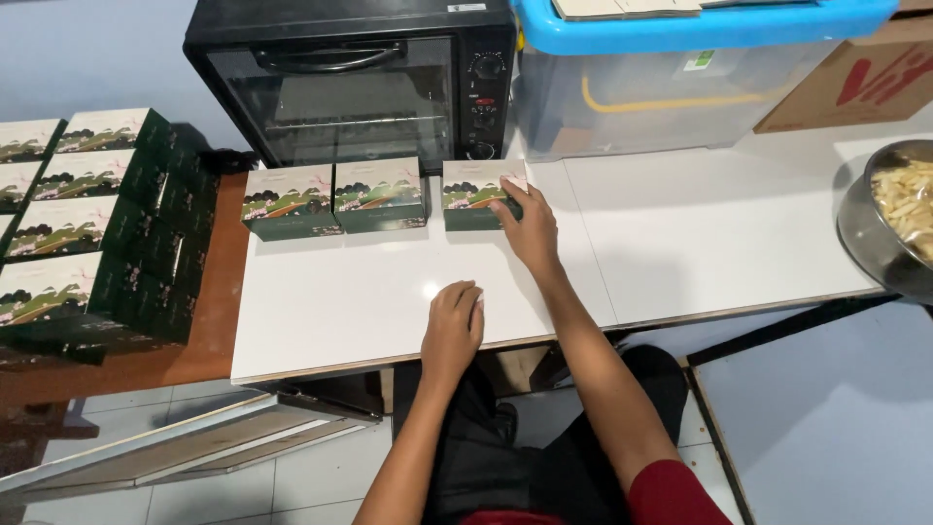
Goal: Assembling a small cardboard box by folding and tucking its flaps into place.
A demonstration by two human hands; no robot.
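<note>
Dark green boxes with pale landscape-patterned lids are seen on a white table, backed by a black oven and a blue-lidded clear tub.

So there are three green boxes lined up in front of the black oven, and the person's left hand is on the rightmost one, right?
Not quite. In the head view it is the right hand that rests on the rightmost green box; the left hand lies flat on the white table. Three boxes do stand before the black oven.
</note>
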